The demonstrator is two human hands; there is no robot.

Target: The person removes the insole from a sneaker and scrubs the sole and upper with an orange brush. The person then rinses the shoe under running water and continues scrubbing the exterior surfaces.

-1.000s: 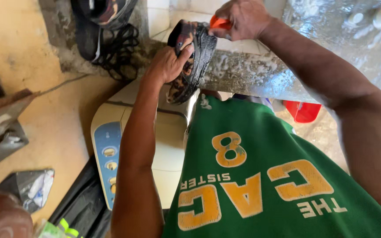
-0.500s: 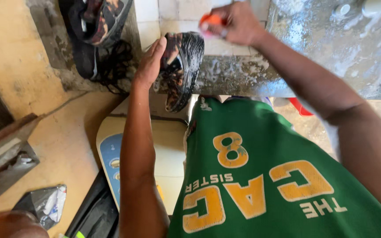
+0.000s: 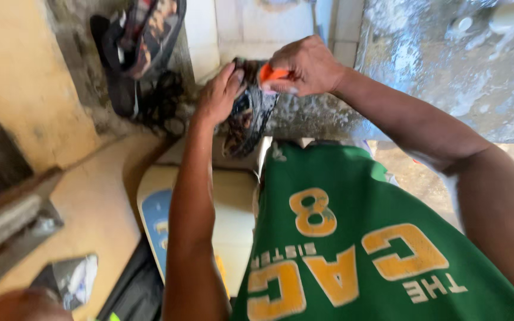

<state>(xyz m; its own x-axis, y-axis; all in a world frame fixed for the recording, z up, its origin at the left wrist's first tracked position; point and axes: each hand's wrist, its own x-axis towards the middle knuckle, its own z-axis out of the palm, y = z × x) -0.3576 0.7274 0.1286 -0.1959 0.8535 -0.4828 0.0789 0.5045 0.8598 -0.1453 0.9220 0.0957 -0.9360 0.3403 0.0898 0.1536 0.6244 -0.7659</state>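
R hand point(image 3: 307, 64) grip: fingers curled tight round a small orange plastic-handled tool point(image 3: 273, 74), prob. a brush, only the orange end shows, rest hidden by the fingers. Tool tip sits against the upper end of a dark, patterned, worn-looking sandal point(image 3: 250, 113). L hand point(image 3: 218, 95) grip: fingers spread flat along the sandal's left side, thumb near the top, holding it steady from the opposite side to the R hand. Hands nearly touch at the sandal's top.

Sandal is held up in the air at chest height, just in front of a wet grey concrete worktop point(image 3: 447, 71). Long axis runs near vertical, slightly tilted: upper end up by the hands, lower end pointing down toward the person's green jersey with yellow print point(image 3: 340, 249). Can't tell which face of the sandal looks at the camera.

Edges & room: worktop's front edge runs right behind the sandal, v. close. White tiled wall section point(image 3: 257, 27) directly above the hands. Below the L forearm, a cream and blue washing-machine-like appliance top point(image 3: 168, 214), well apart from the sandal. Left of the L hand there's open air down to the tan floor point(image 3: 84, 208). Further left, against a rough wall, a second dark patterned sandal point(image 3: 147, 35) stands propped, with a tangle of black cord point(image 3: 162, 101) beneath it. R side is filled by the R forearm across the worktop.
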